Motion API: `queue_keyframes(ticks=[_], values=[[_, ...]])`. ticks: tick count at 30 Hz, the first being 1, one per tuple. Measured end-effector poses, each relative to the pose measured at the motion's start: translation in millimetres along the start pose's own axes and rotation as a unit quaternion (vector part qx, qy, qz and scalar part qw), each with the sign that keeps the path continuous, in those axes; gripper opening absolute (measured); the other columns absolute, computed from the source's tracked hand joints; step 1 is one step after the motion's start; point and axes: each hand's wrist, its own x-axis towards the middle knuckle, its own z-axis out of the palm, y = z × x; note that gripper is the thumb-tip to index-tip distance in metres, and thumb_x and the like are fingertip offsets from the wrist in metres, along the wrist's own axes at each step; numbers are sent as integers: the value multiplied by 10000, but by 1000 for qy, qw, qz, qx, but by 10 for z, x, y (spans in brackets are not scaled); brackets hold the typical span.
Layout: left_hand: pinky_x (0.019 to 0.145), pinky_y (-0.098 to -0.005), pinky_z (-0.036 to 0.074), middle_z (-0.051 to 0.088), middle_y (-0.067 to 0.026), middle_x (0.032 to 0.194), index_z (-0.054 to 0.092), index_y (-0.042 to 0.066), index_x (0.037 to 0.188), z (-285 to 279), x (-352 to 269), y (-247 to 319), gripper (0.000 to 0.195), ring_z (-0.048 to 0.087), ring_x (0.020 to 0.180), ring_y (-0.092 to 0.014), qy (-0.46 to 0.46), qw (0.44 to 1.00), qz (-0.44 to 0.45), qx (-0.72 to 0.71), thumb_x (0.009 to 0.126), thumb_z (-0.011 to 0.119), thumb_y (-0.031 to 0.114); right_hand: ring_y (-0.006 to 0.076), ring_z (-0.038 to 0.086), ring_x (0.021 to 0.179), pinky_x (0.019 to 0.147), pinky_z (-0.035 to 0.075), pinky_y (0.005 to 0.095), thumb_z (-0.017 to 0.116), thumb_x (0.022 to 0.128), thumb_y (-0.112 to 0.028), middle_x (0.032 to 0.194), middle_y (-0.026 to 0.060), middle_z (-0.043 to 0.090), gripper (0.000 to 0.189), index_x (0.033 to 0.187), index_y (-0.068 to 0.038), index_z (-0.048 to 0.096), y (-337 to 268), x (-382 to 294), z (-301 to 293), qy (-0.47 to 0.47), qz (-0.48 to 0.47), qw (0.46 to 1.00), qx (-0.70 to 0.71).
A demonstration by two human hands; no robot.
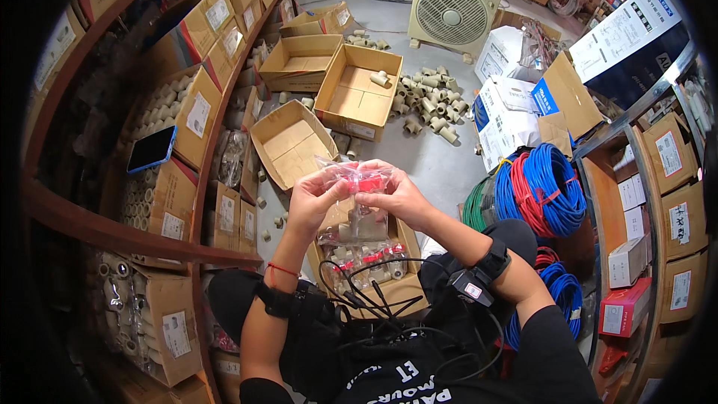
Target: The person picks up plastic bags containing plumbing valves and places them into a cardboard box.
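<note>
Both my hands hold a clear plastic bag (350,210) above a cardboard box (412,286) at my lap. My left hand (314,196) pinches the bag's upper left part, and my right hand (395,193) grips its upper right part. Something red (367,182), perhaps a valve handle, shows through the plastic between my fingers; a pale fitting seems to hang lower in the bag. In the box below lie several bagged pale fittings with red handles (373,258). Black cables cross over the near part of the box.
Open cardboard boxes (359,81) stand ahead, one with a pale tee fitting (380,78). Loose pipe fittings (432,95) are heaped on the floor before a box fan (454,11). Shelving with boxes flanks both sides; a phone (151,148) rests at left. Coiled cables (538,191) stand at right. Another person crouches far back.
</note>
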Motion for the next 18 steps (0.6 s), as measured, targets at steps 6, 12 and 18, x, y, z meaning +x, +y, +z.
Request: queue_keyframes(ticks=[6,12,18], values=[[743,-215,386,522,-82,938,479,-37,981,-2,14,1,273,497,835,-113,1,999,17,-49,727,514,57,30,477,635,428,384,148,598,675,-182,777,-2,519,358,971,-56,441,50,60,30,14,-51,998,29],[708,-260,427,502,-97,970,424,-20,1050,14,-30,107,315,503,860,-160,33,997,-21,-67,768,457,117,45,462,657,481,375,154,564,703,-243,789,-1,508,338,950,-43,451,-7,49,-66,12,-30,998,57],[558,-181,411,564,-36,797,529,22,903,-9,-48,241,220,523,699,-77,85,992,-55,74,740,522,170,65,490,737,586,423,192,614,656,-112,819,23,510,339,937,-41,438,-176,17,-121,-1,-57,998,-8]])
